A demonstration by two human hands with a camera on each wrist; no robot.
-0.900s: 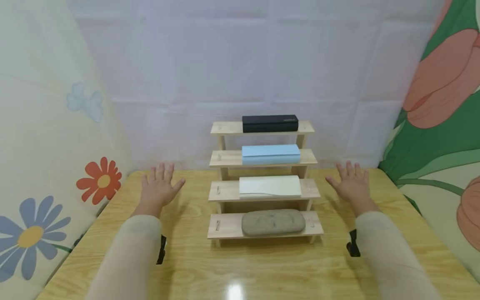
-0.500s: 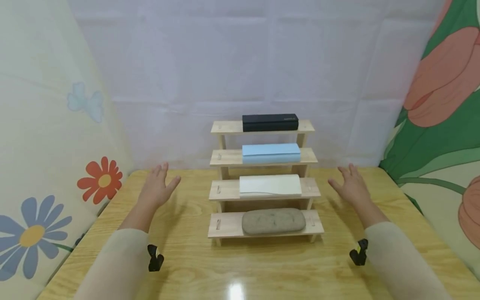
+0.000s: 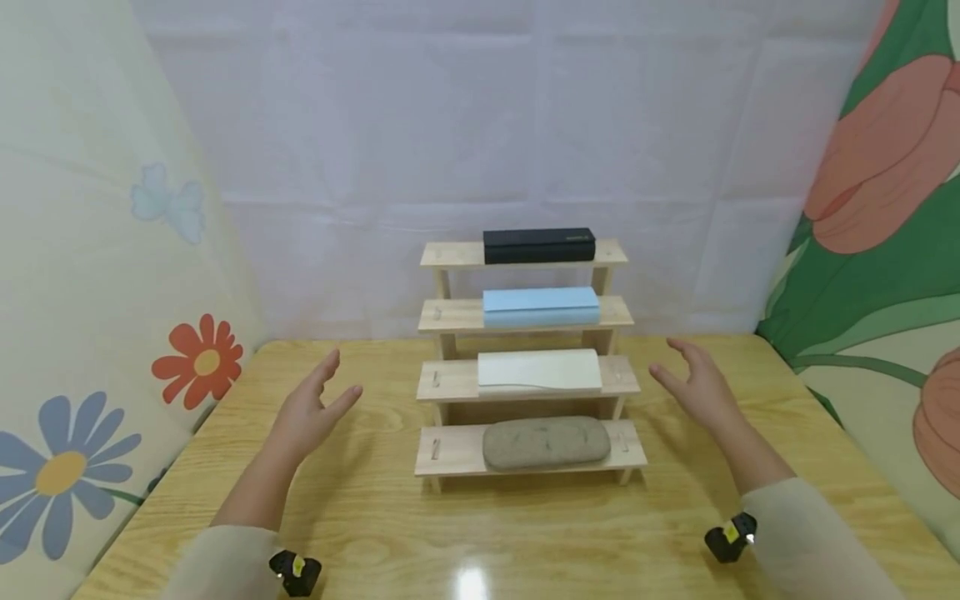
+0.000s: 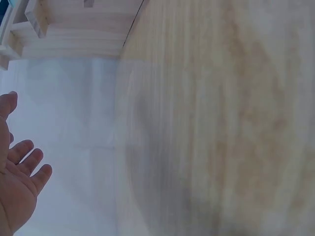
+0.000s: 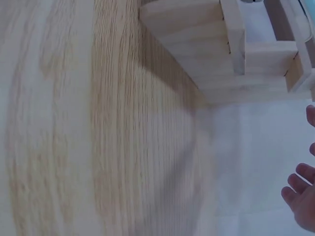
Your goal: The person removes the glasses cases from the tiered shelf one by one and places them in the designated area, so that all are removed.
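A pale wooden four-tiered stand was flanked, untouched, by the left hand and right hand, fingers loosely extended, nothing held. Far to near, an oblong black case, oblong light-blue case, oblong white case and rounded grey-brown case were borne.

There sits the stand on the table, cloth behind, one case per shelf, left hand to the left, right hand to the right!

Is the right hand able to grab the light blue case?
Probably yes: the right hand holds nothing, and I see nothing blocking the space between it and the light blue case on the wooden rack.
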